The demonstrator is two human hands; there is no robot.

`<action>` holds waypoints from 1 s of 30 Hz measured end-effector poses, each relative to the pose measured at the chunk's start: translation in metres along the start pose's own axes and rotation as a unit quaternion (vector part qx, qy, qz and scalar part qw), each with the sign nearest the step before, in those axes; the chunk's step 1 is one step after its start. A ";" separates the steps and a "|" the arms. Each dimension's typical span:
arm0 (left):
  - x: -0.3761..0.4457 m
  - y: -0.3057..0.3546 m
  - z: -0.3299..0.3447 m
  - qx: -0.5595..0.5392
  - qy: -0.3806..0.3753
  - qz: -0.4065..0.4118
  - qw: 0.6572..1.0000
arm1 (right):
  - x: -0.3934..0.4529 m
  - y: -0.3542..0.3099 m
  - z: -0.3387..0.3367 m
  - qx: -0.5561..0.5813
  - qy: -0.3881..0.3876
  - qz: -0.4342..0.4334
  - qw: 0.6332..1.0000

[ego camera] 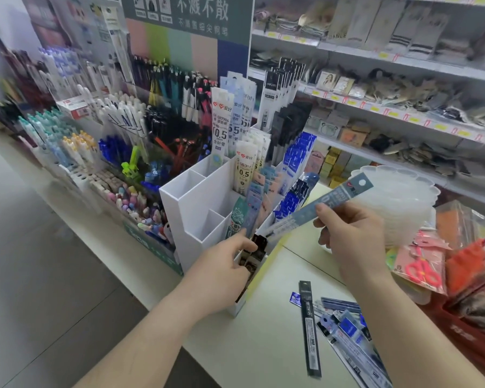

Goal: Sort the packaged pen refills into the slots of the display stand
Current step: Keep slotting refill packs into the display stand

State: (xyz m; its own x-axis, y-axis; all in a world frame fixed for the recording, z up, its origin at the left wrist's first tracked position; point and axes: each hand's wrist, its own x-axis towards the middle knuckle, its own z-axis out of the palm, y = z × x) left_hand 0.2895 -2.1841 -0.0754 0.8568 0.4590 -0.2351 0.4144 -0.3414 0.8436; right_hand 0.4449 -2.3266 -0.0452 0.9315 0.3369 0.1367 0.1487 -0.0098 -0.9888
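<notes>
A white stepped display stand (192, 201) stands at the table's left edge, its slots partly filled with packaged refills. My right hand (350, 233) pinches a long grey-blue refill pack (333, 200), held slanted above the stand's right side with its lower end near the front slots. My left hand (221, 267) reaches into the front slots, its fingers on the dark packs (256, 249) there and touching a teal-patterned pack (240, 219). A pile of loose refill packs (345, 329) lies on the table near my right forearm, with a long black pack (310, 329) beside it.
Pen displays (118, 141) crowd the table left of the stand. A stack of clear plastic trays (403, 203) sits behind my right hand. Bagged scissors (420, 268) and other bagged goods lie at right. Shop shelves (403, 113) run along the back.
</notes>
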 end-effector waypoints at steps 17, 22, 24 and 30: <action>-0.015 -0.008 0.000 -0.107 0.046 -0.002 0.993 | 0.017 0.037 0.085 -0.389 -0.243 -0.021 0.888; -0.017 -0.007 0.001 -0.125 0.046 0.001 0.991 | 0.020 0.028 0.072 -0.372 -0.238 -0.009 0.897; -0.017 -0.005 0.004 -0.105 0.052 0.002 0.993 | 0.016 0.024 0.054 -0.323 -0.207 -0.008 0.923; -0.013 0.011 0.020 -0.061 0.060 0.029 0.996 | -0.007 0.024 -0.010 -0.198 -0.138 0.061 0.969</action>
State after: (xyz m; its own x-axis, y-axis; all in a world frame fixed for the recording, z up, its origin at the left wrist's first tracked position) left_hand 0.2891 -2.2102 -0.0732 0.8316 0.5396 -0.1313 0.3190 -0.2707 0.9083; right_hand 0.4455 -2.3388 -0.0693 0.8341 0.5488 -0.0545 0.2094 -0.4067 -0.8892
